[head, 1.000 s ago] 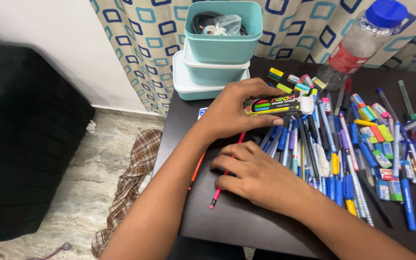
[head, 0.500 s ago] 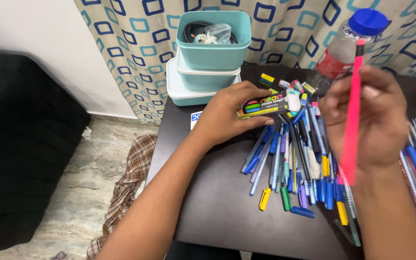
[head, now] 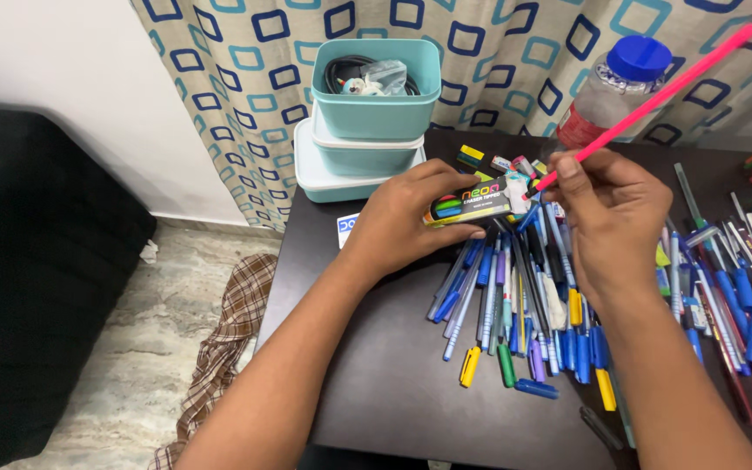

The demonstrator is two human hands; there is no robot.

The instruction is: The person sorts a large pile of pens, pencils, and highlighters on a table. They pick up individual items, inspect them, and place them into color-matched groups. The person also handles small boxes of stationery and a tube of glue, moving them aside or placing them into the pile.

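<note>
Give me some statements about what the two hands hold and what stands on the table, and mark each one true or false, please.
1. The left hand holds a small black pencil box. True.
2. The right hand holds a blue pen. False: it holds a pink pencil.
3. The pencil's lower tip is at the open end of the box. True.
4. The teal containers lie side by side. False: they are stacked.
5. The plastic bottle has a red cap. False: the cap is blue.
</note>
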